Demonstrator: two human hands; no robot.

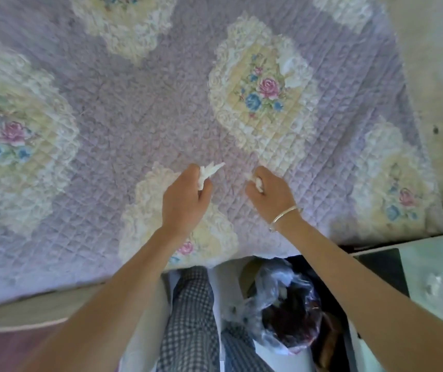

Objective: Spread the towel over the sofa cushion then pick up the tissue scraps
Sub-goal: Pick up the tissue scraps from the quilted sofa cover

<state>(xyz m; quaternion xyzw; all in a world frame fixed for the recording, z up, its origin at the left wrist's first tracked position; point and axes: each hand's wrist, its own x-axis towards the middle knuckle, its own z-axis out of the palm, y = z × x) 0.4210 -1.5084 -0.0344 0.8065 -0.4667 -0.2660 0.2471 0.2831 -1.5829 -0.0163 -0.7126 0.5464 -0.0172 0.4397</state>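
Note:
A lilac quilted towel [123, 108] with cream floral patches lies spread flat over the sofa cushion and fills most of the view. My left hand [184, 200] grips a white tissue scrap [209, 171] that sticks out past my fingers. My right hand [270, 193] is curled round another small white tissue scrap [258, 182]. Both hands hover just above the towel near its front edge. One more white tissue scrap [290, 68] lies on the floral patch at the upper right.
Below the towel's front edge stands a bin lined with a clear plastic bag [282, 299], beside my checked trouser legs [192, 318]. A pale table [435, 267] sits at the right. A light wall [435, 76] borders the towel on the right.

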